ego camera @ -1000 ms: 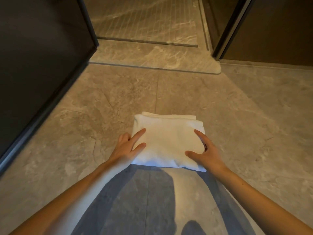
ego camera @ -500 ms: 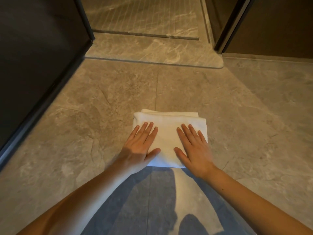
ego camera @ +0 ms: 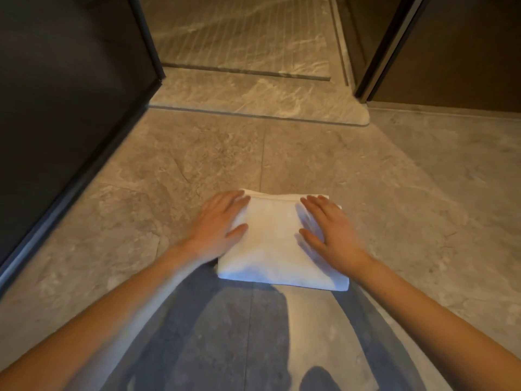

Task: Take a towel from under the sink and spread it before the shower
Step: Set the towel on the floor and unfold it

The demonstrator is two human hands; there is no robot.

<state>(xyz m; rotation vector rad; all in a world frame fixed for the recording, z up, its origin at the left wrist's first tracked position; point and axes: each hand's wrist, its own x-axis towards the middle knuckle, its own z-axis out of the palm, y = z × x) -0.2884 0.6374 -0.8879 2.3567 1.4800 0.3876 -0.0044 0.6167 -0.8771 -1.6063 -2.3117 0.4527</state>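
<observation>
A white towel (ego camera: 275, 244), folded into a thick rectangle, lies flat on the grey stone floor in the middle of the view. My left hand (ego camera: 218, 224) rests flat on its left edge, fingers spread and pointing toward the far left corner. My right hand (ego camera: 329, 230) lies flat on its right side, fingers reaching the far right corner. Neither hand grips the cloth. Ahead, past a raised stone threshold (ego camera: 253, 100), is the shower floor (ego camera: 242, 32) with fine grooves.
A dark glass panel with a black frame (ego camera: 70, 108) runs along the left. A dark door or wall with a metal frame (ego camera: 394, 43) stands at the right of the shower opening. My shadow falls on the floor tiles (ego camera: 423, 179) near me.
My hands have slid apart and forward from the towel's middle toward its outer edges and far corners. The view has shifted slightly; the towel stays folded in place.
</observation>
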